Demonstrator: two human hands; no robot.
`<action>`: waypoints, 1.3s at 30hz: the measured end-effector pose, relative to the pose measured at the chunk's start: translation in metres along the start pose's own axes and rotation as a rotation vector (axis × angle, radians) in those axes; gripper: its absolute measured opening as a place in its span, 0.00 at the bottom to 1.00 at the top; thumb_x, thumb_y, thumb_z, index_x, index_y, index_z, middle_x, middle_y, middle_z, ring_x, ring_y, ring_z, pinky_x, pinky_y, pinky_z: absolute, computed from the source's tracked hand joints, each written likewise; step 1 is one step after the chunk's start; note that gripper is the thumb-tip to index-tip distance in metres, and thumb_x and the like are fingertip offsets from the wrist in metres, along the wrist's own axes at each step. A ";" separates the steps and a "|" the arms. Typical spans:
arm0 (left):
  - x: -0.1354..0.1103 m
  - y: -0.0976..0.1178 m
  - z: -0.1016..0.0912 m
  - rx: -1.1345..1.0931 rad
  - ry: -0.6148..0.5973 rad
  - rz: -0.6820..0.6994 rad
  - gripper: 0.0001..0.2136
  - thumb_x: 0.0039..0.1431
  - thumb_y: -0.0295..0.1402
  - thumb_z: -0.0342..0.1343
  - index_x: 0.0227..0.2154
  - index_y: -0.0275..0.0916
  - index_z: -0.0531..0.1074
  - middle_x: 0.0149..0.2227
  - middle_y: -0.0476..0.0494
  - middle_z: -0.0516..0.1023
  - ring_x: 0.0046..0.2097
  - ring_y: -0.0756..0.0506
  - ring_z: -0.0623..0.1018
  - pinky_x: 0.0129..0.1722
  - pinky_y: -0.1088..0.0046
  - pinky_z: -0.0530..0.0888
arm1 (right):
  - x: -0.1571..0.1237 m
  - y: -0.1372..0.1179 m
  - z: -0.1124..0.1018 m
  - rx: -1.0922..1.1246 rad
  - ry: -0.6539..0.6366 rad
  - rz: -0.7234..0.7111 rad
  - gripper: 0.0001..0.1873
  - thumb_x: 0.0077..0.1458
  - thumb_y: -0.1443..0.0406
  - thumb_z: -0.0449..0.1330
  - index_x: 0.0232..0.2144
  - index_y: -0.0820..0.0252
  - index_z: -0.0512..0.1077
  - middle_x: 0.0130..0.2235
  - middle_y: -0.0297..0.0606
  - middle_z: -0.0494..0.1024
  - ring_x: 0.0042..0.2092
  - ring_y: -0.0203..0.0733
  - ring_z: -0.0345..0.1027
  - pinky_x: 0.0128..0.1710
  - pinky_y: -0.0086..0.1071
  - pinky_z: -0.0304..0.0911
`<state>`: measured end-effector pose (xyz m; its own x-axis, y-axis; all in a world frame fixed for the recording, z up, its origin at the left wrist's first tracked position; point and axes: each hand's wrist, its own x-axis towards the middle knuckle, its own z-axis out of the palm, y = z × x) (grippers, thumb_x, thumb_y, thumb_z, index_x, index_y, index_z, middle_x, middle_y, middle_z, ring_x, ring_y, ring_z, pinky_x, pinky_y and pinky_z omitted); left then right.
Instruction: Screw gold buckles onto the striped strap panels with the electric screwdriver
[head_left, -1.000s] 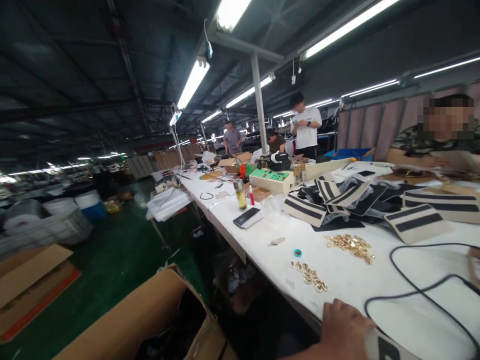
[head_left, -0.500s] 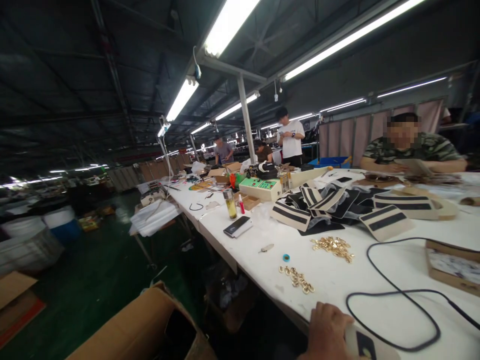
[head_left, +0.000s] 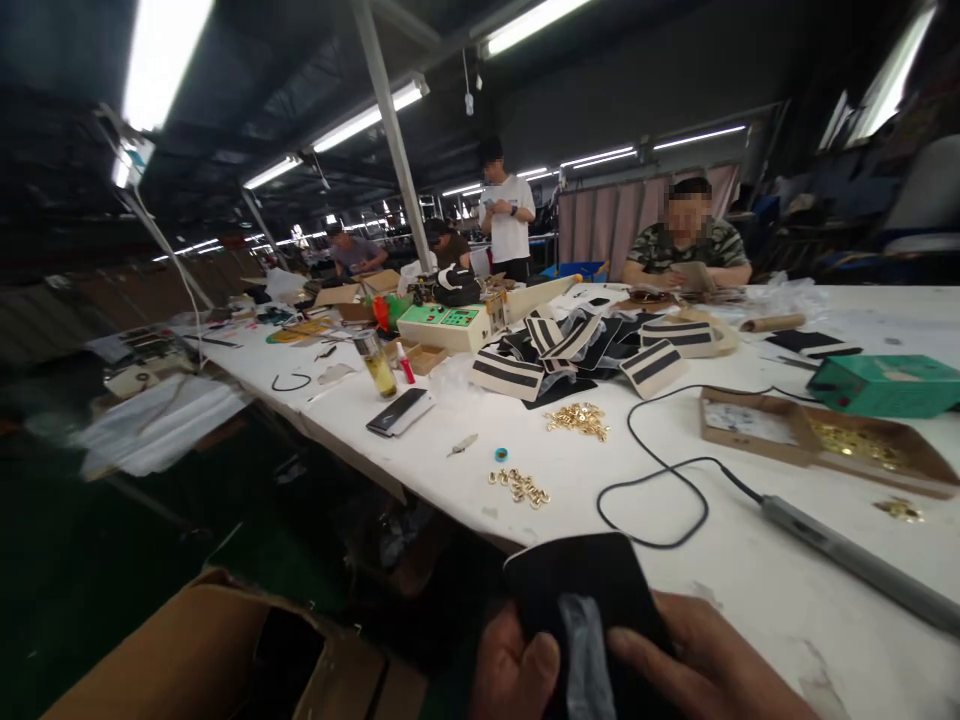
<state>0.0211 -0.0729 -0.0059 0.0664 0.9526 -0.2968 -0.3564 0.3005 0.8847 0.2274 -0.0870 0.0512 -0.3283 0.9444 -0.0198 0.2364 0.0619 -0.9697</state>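
Observation:
At the bottom edge both my hands hold one flat black piece (head_left: pixel 581 580) with a grey strip down its middle. My left hand (head_left: pixel 516 668) grips its left side, thumb on top. From the right, my right hand (head_left: pixel 709 672) has its fingers laid over the piece. The piece sits over the near edge of the white table (head_left: pixel 750 580). Just beyond it lie a looped black cable (head_left: pixel 645 470) and a grey rod-shaped tool (head_left: pixel 840 550).
Gold metal rings (head_left: pixel 520 487) and a second pile (head_left: pixel 577 420) lie mid-table, near a blue ring (head_left: pixel 501 454), a phone (head_left: pixel 400 412), striped fabric pieces (head_left: pixel 592 350), cardboard trays (head_left: pixel 817 440) and a green box (head_left: pixel 885 384). An open carton (head_left: pixel 217 650) stands lower left. Several people work at the far end.
The view swung right and down. My left hand moved from the table edge, and both hands now hold the black piece in front of me.

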 end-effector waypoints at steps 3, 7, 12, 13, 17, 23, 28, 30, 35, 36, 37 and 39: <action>0.002 -0.011 -0.015 0.051 0.200 -0.059 0.33 0.38 0.62 0.71 0.40 0.40 0.84 0.41 0.36 0.87 0.54 0.25 0.82 0.59 0.47 0.76 | 0.036 0.010 0.001 0.069 -0.109 0.066 0.22 0.63 0.47 0.61 0.39 0.59 0.80 0.37 0.37 0.82 0.39 0.48 0.77 0.37 0.32 0.71; 0.013 -0.020 -0.038 0.155 0.461 -0.127 0.26 0.43 0.54 0.73 0.37 0.38 0.83 0.42 0.34 0.87 0.58 0.26 0.80 0.67 0.49 0.68 | 0.100 0.055 -0.013 -0.270 0.182 0.045 0.19 0.64 0.51 0.60 0.44 0.59 0.80 0.36 0.37 0.82 0.37 0.44 0.75 0.40 0.34 0.68; 0.018 -0.035 -0.054 0.154 0.523 -0.164 0.24 0.47 0.52 0.73 0.40 0.38 0.83 0.45 0.36 0.87 0.61 0.27 0.78 0.70 0.49 0.64 | 0.162 0.094 -0.020 -0.576 0.278 0.100 0.16 0.62 0.59 0.61 0.49 0.55 0.81 0.42 0.38 0.83 0.41 0.43 0.76 0.44 0.35 0.67; 0.019 -0.037 -0.054 0.131 0.516 -0.149 0.26 0.46 0.52 0.73 0.41 0.37 0.83 0.46 0.36 0.87 0.62 0.28 0.77 0.70 0.50 0.64 | 0.169 0.097 -0.018 -0.595 0.294 0.119 0.14 0.61 0.59 0.61 0.46 0.55 0.81 0.41 0.38 0.83 0.41 0.44 0.76 0.44 0.35 0.66; 0.024 -0.036 -0.048 0.052 0.485 -0.126 0.29 0.45 0.53 0.74 0.44 0.35 0.83 0.48 0.33 0.86 0.63 0.28 0.77 0.70 0.50 0.63 | 0.179 0.099 -0.008 -0.683 0.354 0.187 0.09 0.59 0.58 0.63 0.35 0.54 0.82 0.39 0.38 0.82 0.41 0.46 0.75 0.38 0.35 0.61; 0.025 -0.019 -0.031 -0.083 0.323 -0.095 0.29 0.51 0.51 0.72 0.50 0.35 0.81 0.49 0.33 0.86 0.56 0.30 0.82 0.62 0.52 0.73 | 0.181 0.100 0.000 -0.712 0.401 0.218 0.09 0.59 0.57 0.63 0.34 0.50 0.82 0.39 0.36 0.81 0.38 0.45 0.74 0.33 0.33 0.56; 0.025 -0.012 -0.028 -0.048 0.285 -0.006 0.25 0.57 0.49 0.68 0.52 0.37 0.81 0.51 0.36 0.85 0.55 0.34 0.82 0.62 0.55 0.72 | 0.178 0.100 -0.002 -0.624 0.435 0.176 0.06 0.56 0.61 0.63 0.32 0.54 0.80 0.36 0.35 0.82 0.36 0.43 0.75 0.35 0.33 0.61; 0.025 -0.010 -0.028 -0.041 0.316 0.022 0.25 0.58 0.49 0.68 0.52 0.37 0.81 0.51 0.37 0.86 0.56 0.35 0.82 0.63 0.56 0.71 | 0.167 0.091 -0.004 -0.552 0.433 0.141 0.07 0.57 0.59 0.63 0.32 0.54 0.79 0.34 0.34 0.83 0.35 0.42 0.76 0.37 0.33 0.65; 0.024 -0.001 -0.021 0.090 0.294 0.108 0.25 0.62 0.52 0.63 0.52 0.36 0.81 0.51 0.36 0.85 0.57 0.34 0.81 0.63 0.57 0.71 | 0.106 0.044 0.009 -0.187 0.442 -0.007 0.10 0.58 0.57 0.65 0.32 0.56 0.79 0.31 0.35 0.83 0.31 0.41 0.76 0.33 0.31 0.70; 0.023 0.000 -0.018 0.129 0.269 0.119 0.25 0.63 0.52 0.61 0.52 0.35 0.81 0.51 0.36 0.85 0.57 0.34 0.81 0.62 0.57 0.72 | 0.094 0.034 0.015 -0.150 0.412 -0.038 0.08 0.57 0.58 0.65 0.32 0.56 0.79 0.30 0.34 0.82 0.31 0.40 0.76 0.32 0.31 0.69; 0.022 0.002 -0.015 0.169 0.245 0.126 0.26 0.64 0.53 0.60 0.52 0.35 0.81 0.50 0.36 0.86 0.56 0.34 0.81 0.61 0.58 0.73 | 0.084 0.027 0.021 -0.140 0.384 -0.068 0.07 0.57 0.60 0.65 0.32 0.56 0.79 0.30 0.34 0.82 0.30 0.39 0.75 0.31 0.30 0.69; 0.020 0.005 -0.006 0.255 0.211 0.144 0.27 0.65 0.55 0.58 0.52 0.35 0.81 0.49 0.36 0.86 0.54 0.33 0.82 0.57 0.59 0.76 | 0.070 0.017 0.033 -0.151 0.367 -0.117 0.05 0.57 0.63 0.64 0.32 0.56 0.80 0.29 0.32 0.81 0.29 0.38 0.74 0.30 0.29 0.68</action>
<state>0.0152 -0.0530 -0.0097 -0.1706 0.9635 -0.2065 -0.1024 0.1911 0.9762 0.1779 -0.0303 0.0256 -0.0195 0.9790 0.2030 0.3575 0.1964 -0.9130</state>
